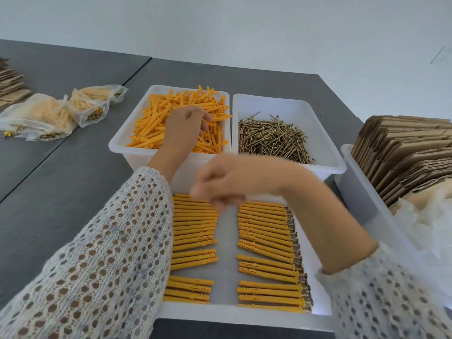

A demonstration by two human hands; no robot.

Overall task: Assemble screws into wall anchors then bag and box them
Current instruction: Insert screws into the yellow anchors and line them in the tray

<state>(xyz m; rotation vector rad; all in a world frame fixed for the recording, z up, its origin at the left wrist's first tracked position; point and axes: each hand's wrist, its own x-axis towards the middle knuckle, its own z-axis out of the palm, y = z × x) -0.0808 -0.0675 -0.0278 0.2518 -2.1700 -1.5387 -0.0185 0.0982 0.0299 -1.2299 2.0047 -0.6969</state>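
Assembled anchors [266, 253] rowed in near tray [230, 314]; loose anchors [156, 123], screws [274, 138] in bins beyond.

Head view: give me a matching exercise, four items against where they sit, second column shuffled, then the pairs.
Items:
1. loose anchors
2. screws
3. filled bags
4. flat cardboard boxes

Places:
A. bin at the far right edge
B. far bin, left one, under the left hand
C. bare table top, far left
D. far bin, right one

Pairs: 1-B, 2-D, 3-C, 4-A
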